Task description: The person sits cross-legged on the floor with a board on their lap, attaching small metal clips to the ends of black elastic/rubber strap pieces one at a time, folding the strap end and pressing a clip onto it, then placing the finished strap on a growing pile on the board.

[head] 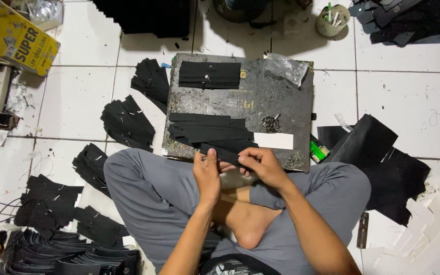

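I sit cross-legged on a white tiled floor in front of a low dark work board (276, 97). Both hands hold one black strip (225, 154) at the board's near edge. My left hand (206, 173) pinches its left end. My right hand (262, 164) grips its right part. Just beyond my hands a pile of black strips (207, 130) lies on the board. A second stack of black strips (210, 75) sits at the board's far side. A small heap of metal fittings (271, 122) and a white card (273, 140) lie to the right of the pile.
Bundles of black strips (127, 122) fan out on the floor to the left. Black sheets (378, 158) and white scraps (434, 234) lie to the right. A yellow box (16, 40) stands far left, a cup with pens (332, 20) at the back. A crumpled plastic bag (287, 67) rests on the board.
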